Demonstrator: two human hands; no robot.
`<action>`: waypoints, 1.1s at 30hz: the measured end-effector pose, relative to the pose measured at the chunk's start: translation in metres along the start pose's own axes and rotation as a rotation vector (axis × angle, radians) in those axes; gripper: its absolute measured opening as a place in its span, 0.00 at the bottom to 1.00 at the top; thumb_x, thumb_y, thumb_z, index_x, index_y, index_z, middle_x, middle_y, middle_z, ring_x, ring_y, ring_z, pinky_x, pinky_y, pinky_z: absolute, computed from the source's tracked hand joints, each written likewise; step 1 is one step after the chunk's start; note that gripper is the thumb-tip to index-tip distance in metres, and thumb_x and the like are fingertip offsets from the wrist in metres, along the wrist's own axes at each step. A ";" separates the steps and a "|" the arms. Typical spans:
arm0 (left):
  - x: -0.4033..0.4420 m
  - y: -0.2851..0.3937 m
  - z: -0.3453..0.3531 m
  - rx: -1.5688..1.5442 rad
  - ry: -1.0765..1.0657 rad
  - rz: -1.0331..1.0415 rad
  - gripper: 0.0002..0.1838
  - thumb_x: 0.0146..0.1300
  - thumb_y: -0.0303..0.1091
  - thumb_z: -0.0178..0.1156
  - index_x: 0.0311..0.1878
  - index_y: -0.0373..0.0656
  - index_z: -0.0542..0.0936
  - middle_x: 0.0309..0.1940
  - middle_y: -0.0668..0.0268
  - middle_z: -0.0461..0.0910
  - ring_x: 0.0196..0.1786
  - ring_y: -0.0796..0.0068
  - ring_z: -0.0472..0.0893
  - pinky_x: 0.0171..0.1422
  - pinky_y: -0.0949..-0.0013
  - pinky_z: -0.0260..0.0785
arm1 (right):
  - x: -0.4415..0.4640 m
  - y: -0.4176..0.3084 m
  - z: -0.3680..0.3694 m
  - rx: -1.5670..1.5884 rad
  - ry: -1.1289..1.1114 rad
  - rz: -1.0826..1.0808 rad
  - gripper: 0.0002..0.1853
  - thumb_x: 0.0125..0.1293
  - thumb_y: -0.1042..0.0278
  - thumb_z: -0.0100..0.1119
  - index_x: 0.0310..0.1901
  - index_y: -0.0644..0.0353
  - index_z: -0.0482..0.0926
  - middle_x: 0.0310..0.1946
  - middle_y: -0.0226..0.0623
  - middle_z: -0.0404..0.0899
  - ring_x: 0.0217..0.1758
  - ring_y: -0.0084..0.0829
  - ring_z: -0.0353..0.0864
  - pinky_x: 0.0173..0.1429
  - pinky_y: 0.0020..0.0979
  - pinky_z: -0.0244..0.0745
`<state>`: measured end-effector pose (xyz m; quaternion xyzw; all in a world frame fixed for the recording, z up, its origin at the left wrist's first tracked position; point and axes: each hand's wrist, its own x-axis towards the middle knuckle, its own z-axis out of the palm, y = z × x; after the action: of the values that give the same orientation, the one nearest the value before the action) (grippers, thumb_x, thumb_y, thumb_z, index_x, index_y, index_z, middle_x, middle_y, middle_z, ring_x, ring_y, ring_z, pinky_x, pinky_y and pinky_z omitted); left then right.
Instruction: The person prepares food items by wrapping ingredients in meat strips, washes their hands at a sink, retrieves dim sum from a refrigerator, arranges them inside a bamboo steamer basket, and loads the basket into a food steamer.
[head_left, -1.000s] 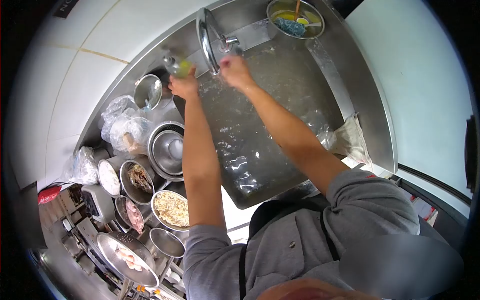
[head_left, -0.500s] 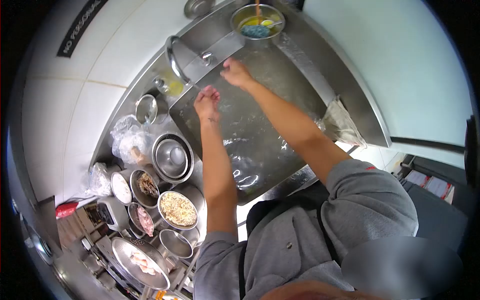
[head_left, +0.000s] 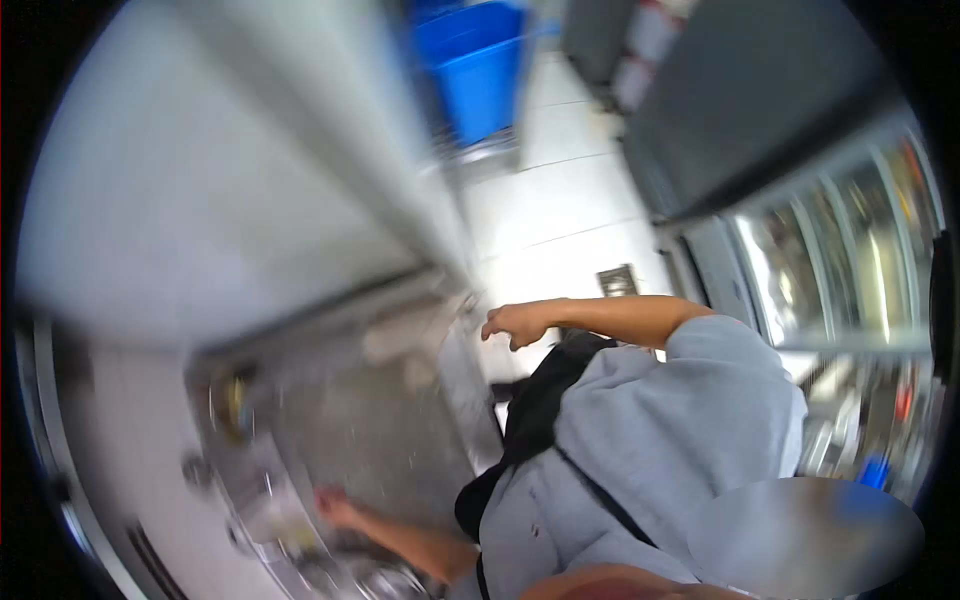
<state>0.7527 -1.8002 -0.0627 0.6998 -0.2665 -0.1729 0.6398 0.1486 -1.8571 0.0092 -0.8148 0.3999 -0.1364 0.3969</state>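
Note:
My right hand [head_left: 515,325] is held out past the corner of the steel sink [head_left: 465,385], above the floor side. Its fingers are partly stretched and apart, and nothing shows in them. A pale cloth [head_left: 398,338] lies over the sink's rim, just left of that hand. Over the tap side of the sink is my left hand [head_left: 342,508], smeared by motion, so its fingers cannot be made out. Greyish water fills the basin. At its far corner a metal bowl [head_left: 235,408] with something yellow in it is blurred.
A blue bin [head_left: 480,75] stands at the top of the view. White floor tiles [head_left: 555,205] run past a small floor drain [head_left: 617,280]. To the right are a dark cabinet [head_left: 750,110] and a glass-fronted unit [head_left: 840,260]. Blurred metalware [head_left: 385,580] sits at the bottom.
The view has swung to the right, bringing the floor, bin and glass-fronted unit into sight. My right hand has left the space over the water and moved beyond the sink's corner.

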 end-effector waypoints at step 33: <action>-0.516 0.191 0.868 0.492 -1.484 0.585 0.12 0.63 0.32 0.62 0.47 0.35 0.82 0.27 0.54 0.81 0.29 0.64 0.81 0.38 0.64 0.74 | -0.381 0.580 -0.738 0.653 1.836 0.921 0.26 0.61 0.71 0.57 0.62 0.70 0.70 0.43 0.45 0.80 0.44 0.35 0.80 0.40 0.37 0.78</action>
<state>-0.1944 -2.1985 -0.0301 0.4265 -0.8199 -0.3529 0.1459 -0.8101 -2.1766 0.0851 -0.0269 0.7574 -0.6332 0.1567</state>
